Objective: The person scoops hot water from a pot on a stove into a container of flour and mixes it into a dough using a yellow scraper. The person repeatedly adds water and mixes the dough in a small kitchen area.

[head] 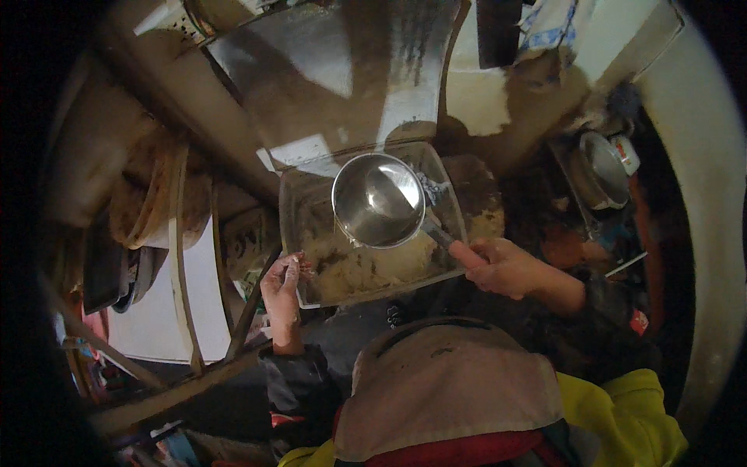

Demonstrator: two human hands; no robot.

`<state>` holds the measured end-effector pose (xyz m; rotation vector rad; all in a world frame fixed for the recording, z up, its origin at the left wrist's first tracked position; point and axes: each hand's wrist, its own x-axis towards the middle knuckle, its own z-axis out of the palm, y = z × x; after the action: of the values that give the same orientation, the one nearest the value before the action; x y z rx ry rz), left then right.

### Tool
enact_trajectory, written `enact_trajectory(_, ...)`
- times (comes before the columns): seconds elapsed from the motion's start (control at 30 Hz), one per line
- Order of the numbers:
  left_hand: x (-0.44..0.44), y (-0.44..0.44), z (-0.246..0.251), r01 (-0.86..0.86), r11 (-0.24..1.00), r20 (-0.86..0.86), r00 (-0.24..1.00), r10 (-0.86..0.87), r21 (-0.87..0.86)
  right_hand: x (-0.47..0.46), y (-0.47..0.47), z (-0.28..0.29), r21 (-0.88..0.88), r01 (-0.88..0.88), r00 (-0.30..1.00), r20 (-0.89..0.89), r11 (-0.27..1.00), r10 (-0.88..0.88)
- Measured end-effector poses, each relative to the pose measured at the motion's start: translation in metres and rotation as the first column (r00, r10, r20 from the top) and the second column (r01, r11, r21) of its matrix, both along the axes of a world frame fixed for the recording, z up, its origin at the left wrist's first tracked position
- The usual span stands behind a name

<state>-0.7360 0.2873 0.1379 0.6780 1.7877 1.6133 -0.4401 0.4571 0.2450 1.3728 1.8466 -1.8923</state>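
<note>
My right hand (503,267) grips the handle of a shiny metal saucepan (373,204). Its bowl hangs over a clear plastic tub (378,293), with the open side up and wet-looking glints inside. Some pale residue sticks to the pan's outer side and lower rim. In the tub lies a pale, lumpy mass (350,268), possibly flour or dough, partly hidden by the pan. At the tub's left wall is my left hand (282,289), its fingers bent and smeared with pale bits. Whether it touches the wall or pinches something cannot be made out.
Beyond the tub stands a grey board or metal sheet (315,82). To the left, baskets or pans (160,204) hang near a wooden frame (181,262). A metal pot (604,169) sits at right. Beige cloth (449,385) covers my front.
</note>
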Motion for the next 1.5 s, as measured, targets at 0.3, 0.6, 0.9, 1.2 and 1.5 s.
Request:
enact_trajectory(0.3, -0.004, -0.012, -0.007, -0.049, 0.999, 0.005, 0.999, 0.049, -0.013, 0.022, 0.014, 0.017, 0.246, 0.030, 0.990, 0.123, 0.969, -0.062)
enact_trajectory(0.6, 0.000, 0.005, -0.011, 0.007, 1.000, 0.047, 0.999, -0.007, 0.018, 0.025, 0.036, 0.027, 0.468, 0.179, 0.959, 0.112, 0.865, -0.259)
enact_trajectory(0.9, 0.013, 0.016, -0.005, 0.045, 0.998, 0.090, 0.995, -0.049, 0.041, 0.001, 0.055, -0.006, 0.337, 0.261, 0.964, -0.137, 0.905, -0.227)
enact_trajectory(1.2, 0.009, 0.002, -0.008, 0.007, 1.000, 0.068, 0.998, -0.007, -0.009, 0.003, 0.070, -0.026, 0.325, 0.351, 0.936, -0.132, 0.878, -0.326)
enact_trajectory(1.5, 0.001, -0.001, -0.012, -0.004, 1.000, 0.089, 0.996, 0.003, 0.013, 0.014, 0.045, 0.028, 0.443, 0.235, 0.952, 0.073, 0.865, -0.297)
